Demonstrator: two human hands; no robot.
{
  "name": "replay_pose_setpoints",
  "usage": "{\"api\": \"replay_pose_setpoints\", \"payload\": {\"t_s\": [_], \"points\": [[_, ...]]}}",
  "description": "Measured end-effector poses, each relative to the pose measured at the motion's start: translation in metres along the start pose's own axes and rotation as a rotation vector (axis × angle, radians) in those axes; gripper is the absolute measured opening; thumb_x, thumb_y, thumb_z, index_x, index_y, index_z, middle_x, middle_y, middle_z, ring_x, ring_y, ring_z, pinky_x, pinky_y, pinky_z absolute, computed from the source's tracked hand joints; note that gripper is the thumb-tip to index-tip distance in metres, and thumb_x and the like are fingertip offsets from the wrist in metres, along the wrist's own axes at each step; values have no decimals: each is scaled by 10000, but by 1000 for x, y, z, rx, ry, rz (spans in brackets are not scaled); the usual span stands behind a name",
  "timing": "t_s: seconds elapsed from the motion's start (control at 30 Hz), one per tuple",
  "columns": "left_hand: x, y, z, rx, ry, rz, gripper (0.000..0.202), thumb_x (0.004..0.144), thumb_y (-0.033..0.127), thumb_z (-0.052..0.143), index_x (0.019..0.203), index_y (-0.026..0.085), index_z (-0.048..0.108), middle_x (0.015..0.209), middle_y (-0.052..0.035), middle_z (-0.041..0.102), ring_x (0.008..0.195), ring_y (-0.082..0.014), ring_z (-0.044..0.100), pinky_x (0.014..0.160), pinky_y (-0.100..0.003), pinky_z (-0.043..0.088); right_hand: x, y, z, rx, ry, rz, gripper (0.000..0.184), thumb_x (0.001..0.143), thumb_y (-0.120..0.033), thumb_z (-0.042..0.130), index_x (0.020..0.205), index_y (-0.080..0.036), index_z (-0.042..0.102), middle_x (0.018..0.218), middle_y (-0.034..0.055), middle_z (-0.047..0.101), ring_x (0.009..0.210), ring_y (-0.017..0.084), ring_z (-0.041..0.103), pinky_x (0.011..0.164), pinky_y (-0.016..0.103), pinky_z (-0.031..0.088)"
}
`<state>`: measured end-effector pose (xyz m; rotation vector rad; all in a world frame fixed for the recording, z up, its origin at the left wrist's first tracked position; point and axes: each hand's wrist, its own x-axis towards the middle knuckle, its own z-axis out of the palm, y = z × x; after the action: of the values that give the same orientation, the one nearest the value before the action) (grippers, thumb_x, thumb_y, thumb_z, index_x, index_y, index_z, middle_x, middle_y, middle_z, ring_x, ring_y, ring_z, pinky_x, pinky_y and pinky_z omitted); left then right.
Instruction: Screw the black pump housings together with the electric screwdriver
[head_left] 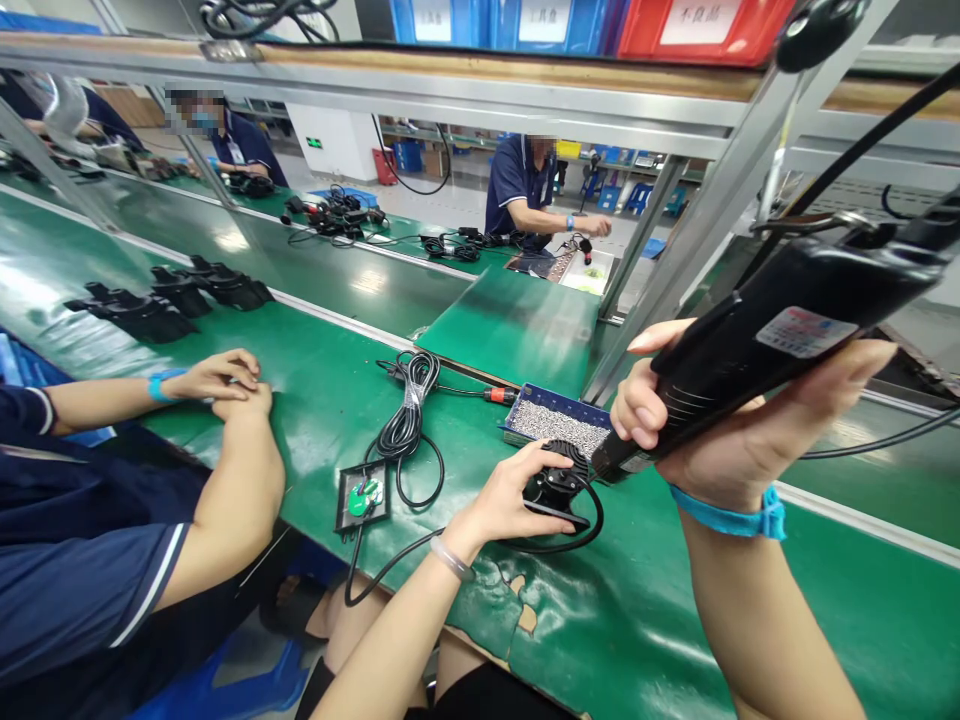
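My right hand (720,430) is wrapped round a black electric screwdriver (757,350) hung from a metal hook, its nose slanting down to the left. Close to that nose, my left hand (521,492) grips a round black ribbed device (559,475) on the bench. Where the tip meets the device is hard to make out. A black cable (409,550) loops from the device toward a square black frame holding a green circuit board (366,497). Just behind the device stands a blue tray (517,420) filled with small metal screws.
A coiled black cable (409,405) with an orange-ringed connector (499,395) lies on the green bench (600,610). At left, a co-worker's hands (232,385) rest together, near several black housings (225,285). A metal post (675,240) rises behind the tray. Bins (540,25) line the shelf above.
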<state>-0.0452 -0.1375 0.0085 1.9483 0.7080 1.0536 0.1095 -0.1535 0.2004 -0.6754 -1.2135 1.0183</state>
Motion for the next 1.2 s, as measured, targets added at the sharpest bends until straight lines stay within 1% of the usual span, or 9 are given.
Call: {"api": "replay_pose_setpoints", "payload": {"t_s": [0.2, 0.43, 0.63, 0.73, 0.83, 0.93, 1.07, 1.13, 1.2], "points": [[-2, -2, 0, 16, -6, -6, 718, 609, 435, 935, 1237, 202, 674, 1331, -136, 666, 1354, -340, 548, 1165, -456, 412, -2, 1, 0, 1, 2, -17, 820, 684, -987, 375, 698, -229, 689, 377, -26, 465, 277, 135, 412, 273, 265, 287], [-1, -4, 1, 20, 1, 22, 703, 609, 431, 936, 1220, 201, 674, 1290, -125, 690, 1329, -339, 568, 1162, -460, 422, -4, 1, -2, 29, -34, -1, 812, 686, -971, 420, 744, -218, 720, 389, -10, 511, 285, 140, 432, 289, 268, 315], [-1, -4, 0, 9, 12, 59, 700, 614, 425, 937, 1219, 199, 667, 1264, -120, 697, 1307, -331, 579, 1149, -454, 430, -3, 4, -5, 55, -22, 5, 843, 648, -1005, 379, 666, -221, 688, 365, -23, 467, 260, 134, 403, 269, 262, 287], [0, -3, -1, 10, 23, 56, 697, 614, 424, 936, 1214, 194, 666, 1254, -121, 688, 1252, -321, 611, 1109, -442, 465, -4, -2, -7, 38, -36, -10, 828, 676, -985, 389, 723, -224, 711, 397, -8, 513, 284, 148, 435, 288, 280, 322], [0, -1, -1, -5, 25, 37, 689, 616, 422, 932, 1210, 194, 668, 1260, -121, 672, 1220, -311, 629, 1075, -424, 493, -4, -14, -10, -15, 36, -49, 737, 700, -924, 484, 735, -225, 714, 411, 0, 517, 326, 162, 467, 323, 298, 344], [0, -1, -1, 4, 17, 4, 700, 606, 422, 935, 1216, 201, 673, 1276, -124, 669, 1268, -330, 600, 1110, -449, 462, -2, -24, -16, -49, 114, -63, 658, 693, -865, 576, 749, -227, 726, 421, 0, 507, 351, 163, 468, 345, 306, 337], [1, -3, 1, -11, 42, 6, 688, 583, 408, 942, 1188, 198, 688, 1221, -119, 698, 1219, -323, 626, 1095, -445, 471, 2, -21, -33, -99, 146, -72, 681, 743, -851, 518, 801, -216, 757, 452, 12, 524, 370, 177, 488, 348, 322, 369], [1, -2, 0, -53, 93, -3, 667, 570, 397, 944, 1153, 191, 695, 1167, -106, 719, 1158, -309, 654, 1074, -440, 483, 3, -12, -43, -108, 173, -45, 672, 731, -843, 535, 808, -216, 764, 464, 17, 530, 400, 181, 510, 363, 317, 389], [2, 0, -2, -136, 190, -53, 656, 557, 376, 947, 1128, 185, 687, 1120, -88, 727, 1087, -286, 676, 1032, -422, 507, 3, 0, -53, -115, 207, 10, 648, 692, -837, 585, 815, -228, 764, 500, 22, 573, 439, 178, 538, 399, 308, 424]]}}
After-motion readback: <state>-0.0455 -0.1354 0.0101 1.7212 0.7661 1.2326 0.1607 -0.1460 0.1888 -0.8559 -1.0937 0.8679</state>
